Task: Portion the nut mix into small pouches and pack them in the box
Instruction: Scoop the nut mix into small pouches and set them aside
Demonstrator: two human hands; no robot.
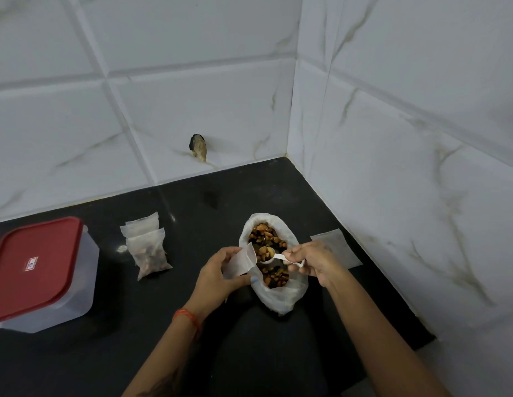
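Note:
A big white bag point(281, 296) of nut mix point(266, 234) lies open on the black counter point(135, 353). My left hand point(221, 275) holds a small empty pouch point(240, 262) open beside the bag's mouth. My right hand point(312, 260) pinches a white plastic scoop point(274, 257) loaded with nuts, its bowl right at the pouch's opening. Two filled pouches point(148, 247) lie to the left. The clear box with a red lid point(35, 270) stands shut at the far left.
Flat empty pouches point(337, 247) lie to the right of the bag, close to the tiled side wall point(407, 196). The back wall has a dark hole point(198, 147) just above the counter. The counter's right end stops at about point(421, 339).

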